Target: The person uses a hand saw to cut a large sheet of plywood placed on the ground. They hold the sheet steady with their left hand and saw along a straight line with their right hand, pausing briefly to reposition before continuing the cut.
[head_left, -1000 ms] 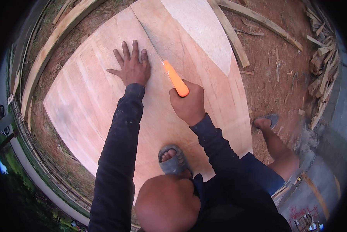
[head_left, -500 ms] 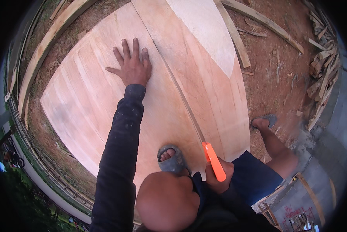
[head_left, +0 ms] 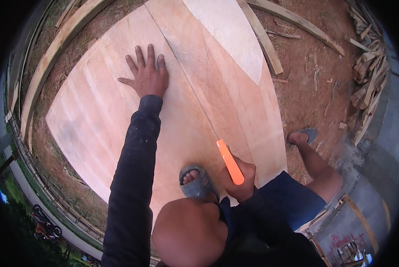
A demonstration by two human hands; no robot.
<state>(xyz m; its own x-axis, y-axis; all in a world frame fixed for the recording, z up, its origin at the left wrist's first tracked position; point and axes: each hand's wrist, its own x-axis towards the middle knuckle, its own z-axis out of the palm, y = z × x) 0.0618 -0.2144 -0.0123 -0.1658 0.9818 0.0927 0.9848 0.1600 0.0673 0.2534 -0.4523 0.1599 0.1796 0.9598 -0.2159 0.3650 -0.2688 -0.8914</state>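
My left hand (head_left: 147,75) lies flat on a large plywood sheet (head_left: 132,120), fingers spread, left of a long straight cut line. In my right hand (head_left: 240,180) is the orange handle (head_left: 229,161) of a handsaw, its fingers wrapped round the grip. The saw meets the sheet at the near end of the dark line; its blade is hardly visible, seen edge-on or below the surface. My knee (head_left: 188,231) and a sandalled foot (head_left: 197,181) are on or over the sheet, close to the saw.
A paler wood piece (head_left: 228,35) overlaps the sheet's far right. Timber lengths (head_left: 304,26) lie on reddish soil (head_left: 310,93) around it. At the far right is a scrap wood pile (head_left: 370,80). My other sandalled foot (head_left: 302,135) stands on the soil beside the sheet.
My right hand and the saw handle have moved forward and slightly left along the line. Less of the blade shows now. My left hand stays flat on the sheet.
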